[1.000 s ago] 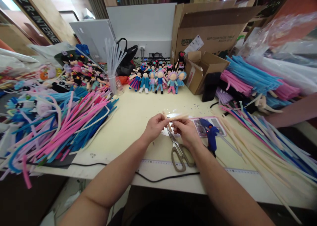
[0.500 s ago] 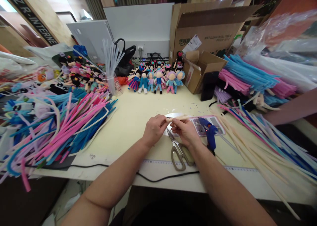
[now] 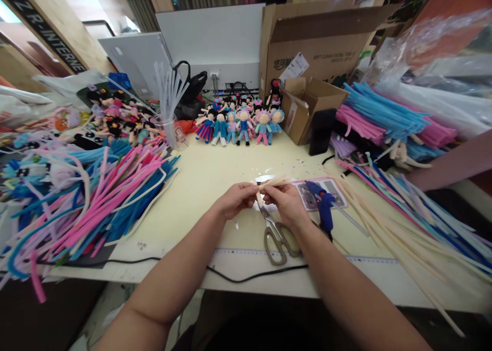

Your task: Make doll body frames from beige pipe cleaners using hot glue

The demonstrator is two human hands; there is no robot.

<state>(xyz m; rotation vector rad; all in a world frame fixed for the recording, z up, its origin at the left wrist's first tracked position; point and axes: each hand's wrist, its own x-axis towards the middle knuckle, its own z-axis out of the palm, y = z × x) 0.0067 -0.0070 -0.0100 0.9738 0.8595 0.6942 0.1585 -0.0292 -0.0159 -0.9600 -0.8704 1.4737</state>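
Both hands meet over the middle of the table, pinching a cream pipe cleaner [image 3: 275, 181] between them. My left hand [image 3: 239, 200] is closed, thumb and forefinger at its left end. My right hand [image 3: 286, 202] is closed round it just to the right, and the blurred strands stick out past the fingers. A short piece hangs down between the hands. Scissors [image 3: 274, 235] with grey-brown handles lie under and in front of my right hand, blades pointing away. Right of that hand a blue glue gun [image 3: 325, 210] rests on a picture card [image 3: 338, 193].
Loose pipe cleaners [image 3: 111, 192] heap up on the left, and cream ones [image 3: 376, 218] spread at the right. Finished dolls [image 3: 244, 123] stand at the back beside a cardboard box [image 3: 315, 105] and a black phone [image 3: 321, 131]. A black cable [image 3: 246, 281] crosses the front edge near a ruler [image 3: 369, 260].
My left hand has shifted slightly left and turned, its fingers loosening from the right hand. A short end of the pipe cleaner now shows pointing down between the hands.
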